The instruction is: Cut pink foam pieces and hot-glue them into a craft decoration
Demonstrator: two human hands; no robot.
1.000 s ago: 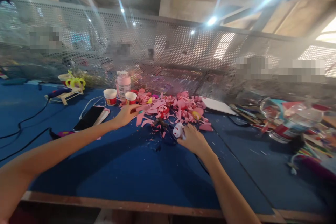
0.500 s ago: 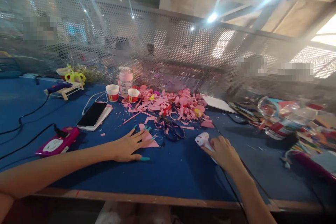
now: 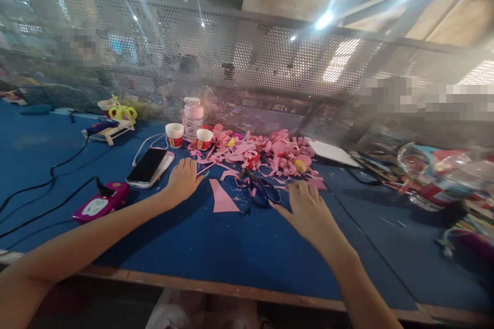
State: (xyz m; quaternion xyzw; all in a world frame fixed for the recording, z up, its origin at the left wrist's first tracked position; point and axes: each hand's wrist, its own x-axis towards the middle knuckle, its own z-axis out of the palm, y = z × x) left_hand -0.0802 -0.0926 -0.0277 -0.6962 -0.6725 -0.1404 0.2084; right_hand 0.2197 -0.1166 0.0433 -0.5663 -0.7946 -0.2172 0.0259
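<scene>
A person's left hand (image 3: 183, 180) rests loosely curled, holding nothing, at the scrap pile's (image 3: 262, 151) seven o'clock edge; the right hand (image 3: 309, 211), spread and empty, hovers just beside dark scissors (image 3: 264, 190). A pink cutout (image 3: 223, 198) lies between the hands, best pinned flat while the scissors are lifted by the handles.

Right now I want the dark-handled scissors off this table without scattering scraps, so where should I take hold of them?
Probably by the handle loops of the scissors, coming from the near side beside the right hand. The loops point toward the table's near edge on bare blue cloth, while the blades run back into the pink scrap pile, so a grip there should disturb less.
</scene>
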